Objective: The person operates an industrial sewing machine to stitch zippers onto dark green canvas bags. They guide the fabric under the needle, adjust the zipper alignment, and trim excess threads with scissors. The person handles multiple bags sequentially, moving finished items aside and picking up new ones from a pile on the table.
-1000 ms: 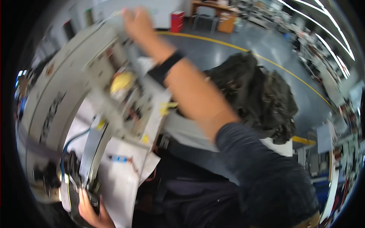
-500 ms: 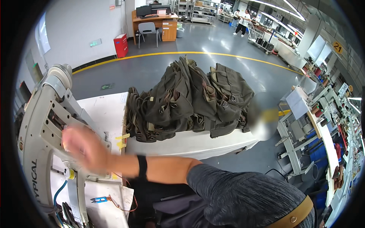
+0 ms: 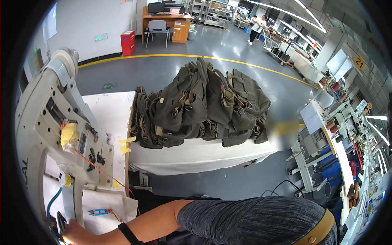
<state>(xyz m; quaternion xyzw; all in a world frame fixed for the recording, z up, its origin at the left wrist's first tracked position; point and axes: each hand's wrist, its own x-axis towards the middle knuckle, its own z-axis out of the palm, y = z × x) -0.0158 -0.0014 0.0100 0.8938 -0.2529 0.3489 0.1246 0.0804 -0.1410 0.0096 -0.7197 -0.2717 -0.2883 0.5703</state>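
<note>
My right hand (image 3: pixel 76 233) is at the lower left, beside the base of a pale industrial sewing machine (image 3: pixel 30 134). Its fingers look curled against a dark, narrow thing (image 3: pixel 61 222) that I cannot make out, and the picture's dark rim cuts off part of the hand. A black band circles the wrist. Blue thread snips (image 3: pixel 99 212) lie on the white machine table (image 3: pixel 110 200), tied to an orange cord (image 3: pixel 100 168). That cord runs up to a yellow-wrapped bundle (image 3: pixel 69 136) on the machine. My left hand is out of view.
Beyond the machine, a pile of dark olive bags (image 3: pixel 204 106) covers most of a white-topped bench (image 3: pixel 192 155). A red cabinet (image 3: pixel 128 43), a grey chair (image 3: pixel 157 29) and a desk stand far back. Workbenches with spools (image 3: pixel 335 126) line the right. People stand in the far aisle.
My right hand has left the machine's upper body and come down to its base at the lower left. The yellow-wrapped bundle now shows. The view has shifted slightly.
</note>
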